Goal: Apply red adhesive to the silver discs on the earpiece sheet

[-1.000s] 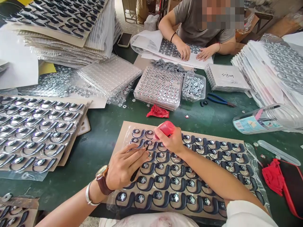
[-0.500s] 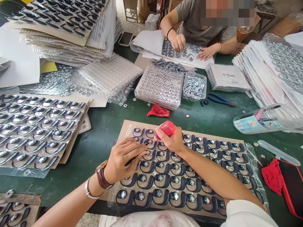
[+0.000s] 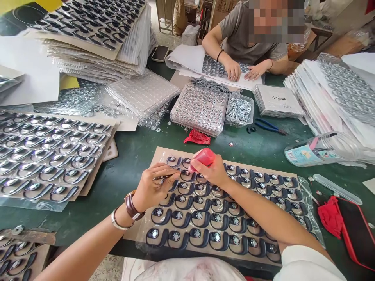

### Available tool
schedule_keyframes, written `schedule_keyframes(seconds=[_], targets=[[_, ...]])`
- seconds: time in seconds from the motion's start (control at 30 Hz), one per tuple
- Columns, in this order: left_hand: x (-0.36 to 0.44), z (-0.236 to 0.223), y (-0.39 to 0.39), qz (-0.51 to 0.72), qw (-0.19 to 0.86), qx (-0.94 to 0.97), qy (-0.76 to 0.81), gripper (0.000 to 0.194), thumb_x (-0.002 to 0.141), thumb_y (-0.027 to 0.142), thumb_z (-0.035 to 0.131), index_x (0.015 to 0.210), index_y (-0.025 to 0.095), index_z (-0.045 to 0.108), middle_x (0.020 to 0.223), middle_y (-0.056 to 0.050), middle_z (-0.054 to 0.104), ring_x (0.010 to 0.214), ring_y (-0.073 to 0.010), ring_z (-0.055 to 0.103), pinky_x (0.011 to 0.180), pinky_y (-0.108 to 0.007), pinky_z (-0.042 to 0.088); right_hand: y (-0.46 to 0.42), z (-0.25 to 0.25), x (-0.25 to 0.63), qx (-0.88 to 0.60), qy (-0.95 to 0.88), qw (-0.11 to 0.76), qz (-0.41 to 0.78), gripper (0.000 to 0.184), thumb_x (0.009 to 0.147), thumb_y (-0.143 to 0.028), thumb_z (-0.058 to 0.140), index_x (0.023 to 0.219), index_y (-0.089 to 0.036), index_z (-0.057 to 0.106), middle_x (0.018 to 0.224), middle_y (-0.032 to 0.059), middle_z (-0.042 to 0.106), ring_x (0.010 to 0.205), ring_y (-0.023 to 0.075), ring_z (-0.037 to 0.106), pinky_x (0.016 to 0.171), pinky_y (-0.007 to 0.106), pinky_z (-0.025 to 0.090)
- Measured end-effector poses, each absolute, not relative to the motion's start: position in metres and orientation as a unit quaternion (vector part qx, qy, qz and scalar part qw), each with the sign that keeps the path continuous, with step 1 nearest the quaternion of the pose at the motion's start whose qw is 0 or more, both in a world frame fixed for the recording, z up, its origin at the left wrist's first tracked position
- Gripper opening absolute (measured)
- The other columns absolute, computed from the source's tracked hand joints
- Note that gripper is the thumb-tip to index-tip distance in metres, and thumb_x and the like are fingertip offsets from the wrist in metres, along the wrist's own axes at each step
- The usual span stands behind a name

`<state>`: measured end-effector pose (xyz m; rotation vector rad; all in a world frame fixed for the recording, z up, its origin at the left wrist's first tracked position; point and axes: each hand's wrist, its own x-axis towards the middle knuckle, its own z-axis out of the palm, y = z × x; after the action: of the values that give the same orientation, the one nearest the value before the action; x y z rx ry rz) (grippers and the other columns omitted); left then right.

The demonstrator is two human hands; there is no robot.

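My right hand (image 3: 215, 170) grips a red squeeze bottle (image 3: 206, 156), tilted with its nozzle down at a dark, hook-shaped piece (image 3: 185, 174) in the second row. My left hand (image 3: 155, 183) pinches slim dark tweezers (image 3: 166, 176), their tip close to the nozzle. Both hands are over a cardboard sheet (image 3: 159, 153) carrying rows of these black curved pieces, most with a shiny round disc at one end. Clear film lies under the pieces and sticks out at the sheet's sides. My right forearm hides part of the rows.
Beyond the sheet are a crumpled red cloth (image 3: 197, 137), a stack of studded plates (image 3: 199, 111), a tub of metal washers (image 3: 239, 109) and blue-handled pliers (image 3: 271, 127). A clear jar (image 3: 322, 150) lies on the right. Another loaded sheet (image 3: 49, 160) is left. A co-worker sits opposite.
The view has shifted slightly. My left hand has turned a little, showing more of the tweezers, while my right hand keeps the bottle at nearly the same spot. The co-worker's hands have come closer together.
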<state>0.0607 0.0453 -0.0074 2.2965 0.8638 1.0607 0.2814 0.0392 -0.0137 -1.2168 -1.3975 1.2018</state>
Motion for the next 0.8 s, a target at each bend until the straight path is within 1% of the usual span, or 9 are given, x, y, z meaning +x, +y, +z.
schedule_keyframes(seconds=[0.07, 0.13, 0.23, 0.37, 0.43, 0.6, 0.8], targets=[[0.059, -0.006, 0.038, 0.392, 0.206, 0.848, 0.291, 0.015, 0.086, 0.011, 0.063, 0.097, 0.019, 0.067, 0.087, -0.001, 0.075, 0.077, -0.0139, 0.069, 0.079, -0.03, 0.056, 0.038, -0.004, 0.283, -0.489, -0.549, 0.444, 0.512, 0.033, 0.084, -0.052, 0.065, 0.076, -0.019, 0.064, 0.067, 0.0025, 0.071, 0.058, 0.0149, 0.065, 0.055, 0.025, 0.053], [0.054, -0.004, 0.026, 0.386, 0.176, 0.868, 0.257, 0.02, 0.086, 0.01, 0.062, 0.103, 0.019, 0.066, 0.091, -0.001, 0.075, 0.079, -0.0136, 0.07, 0.087, -0.032, 0.055, 0.034, 0.002, 0.282, -0.499, -0.538, 0.448, 0.511, 0.032, 0.083, -0.05, 0.067, 0.076, -0.019, 0.064, 0.067, 0.0027, 0.071, 0.058, 0.0145, 0.065, 0.052, 0.024, 0.051], [0.045, -0.003, 0.008, 0.353, 0.129, 0.905, 0.201, 0.026, 0.088, 0.011, 0.055, 0.112, 0.015, 0.063, 0.099, -0.004, 0.075, 0.085, -0.0148, 0.071, 0.095, -0.035, 0.053, 0.021, -0.001, 0.275, -0.515, -0.525, 0.472, 0.486, 0.026, 0.086, -0.045, 0.066, 0.08, -0.019, 0.064, 0.065, 0.002, 0.07, 0.061, 0.0151, 0.067, 0.054, 0.024, 0.051], [0.04, -0.005, -0.004, 0.325, 0.077, 0.928, 0.167, 0.026, 0.092, 0.011, 0.047, 0.113, 0.01, 0.063, 0.1, -0.006, 0.074, 0.092, -0.0161, 0.071, 0.1, -0.036, 0.051, 0.007, -0.019, 0.265, -0.501, -0.528, 0.495, 0.474, 0.022, 0.086, -0.041, 0.066, 0.084, -0.019, 0.063, 0.065, 0.0021, 0.069, 0.06, 0.0159, 0.067, 0.059, 0.027, 0.054], [0.041, -0.005, -0.005, 0.315, 0.058, 0.934, 0.16, 0.026, 0.093, 0.011, 0.045, 0.111, 0.009, 0.063, 0.1, -0.007, 0.074, 0.092, -0.0169, 0.07, 0.101, -0.037, 0.051, 0.005, -0.025, 0.263, -0.496, -0.539, 0.49, 0.472, 0.022, 0.086, -0.04, 0.067, 0.085, -0.019, 0.063, 0.065, 0.0024, 0.069, 0.06, 0.0165, 0.068, 0.061, 0.029, 0.055], [0.045, -0.004, -0.009, 0.298, 0.026, 0.942, 0.155, 0.032, 0.095, 0.01, 0.036, 0.107, 0.006, 0.065, 0.096, -0.01, 0.074, 0.09, -0.0195, 0.07, 0.095, -0.037, 0.054, 0.004, -0.027, 0.264, -0.493, -0.575, 0.463, 0.46, 0.017, 0.086, -0.037, 0.066, 0.086, -0.02, 0.063, 0.067, 0.0023, 0.071, 0.062, 0.0168, 0.069, 0.066, 0.03, 0.055], [0.047, -0.003, -0.011, 0.3, 0.013, 0.94, 0.163, 0.031, 0.094, 0.009, 0.036, 0.107, 0.007, 0.065, 0.094, -0.01, 0.073, 0.089, -0.0198, 0.07, 0.091, -0.037, 0.055, 0.004, -0.027, 0.265, -0.513, -0.595, 0.455, 0.419, 0.017, 0.087, -0.037, 0.065, 0.081, -0.021, 0.064, 0.067, 0.0019, 0.071, 0.062, 0.0166, 0.068, 0.068, 0.03, 0.055]])
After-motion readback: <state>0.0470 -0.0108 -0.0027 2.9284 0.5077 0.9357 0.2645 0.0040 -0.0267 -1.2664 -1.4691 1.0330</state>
